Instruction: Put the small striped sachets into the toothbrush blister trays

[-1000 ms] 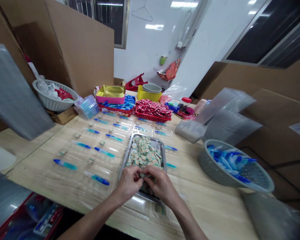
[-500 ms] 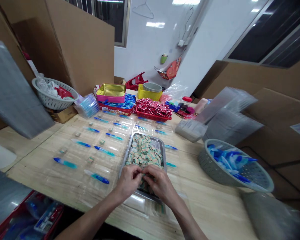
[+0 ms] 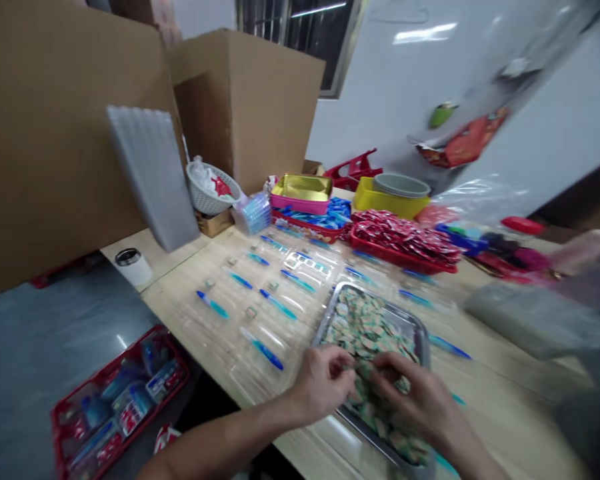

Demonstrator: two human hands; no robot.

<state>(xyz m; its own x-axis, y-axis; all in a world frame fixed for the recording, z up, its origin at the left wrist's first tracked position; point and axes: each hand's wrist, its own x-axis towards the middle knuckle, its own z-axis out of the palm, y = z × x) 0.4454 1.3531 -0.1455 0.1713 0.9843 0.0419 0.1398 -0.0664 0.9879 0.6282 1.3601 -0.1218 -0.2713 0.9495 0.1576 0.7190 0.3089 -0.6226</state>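
Both my hands meet over the near end of a metal tray (image 3: 330, 313) heaped with small green, white and orange packets (image 3: 365, 327). My left hand (image 3: 323, 383) has its fingers curled in a pinch on packets at the pile's edge. My right hand (image 3: 420, 400) is curled too, fingertips in the packets beside the left. Which packet each hand grips is smeared by motion. Clear plastic blister trays (image 3: 260, 313) holding blue toothbrushes (image 3: 263, 348) lie in rows on the wooden table left of the tray.
At the table's back stand a white basket (image 3: 211, 190), a pink and gold tin (image 3: 300, 193), a red tray of red sachets (image 3: 405, 237) and a yellow bin (image 3: 380, 197). Cardboard boxes (image 3: 55, 133) rise at left. A red crate (image 3: 120, 400) sits on the floor.
The view has swung left and the picture is blurred; the grey basket of blue brushes has left the frame. My hands stay together over the tray's near end.
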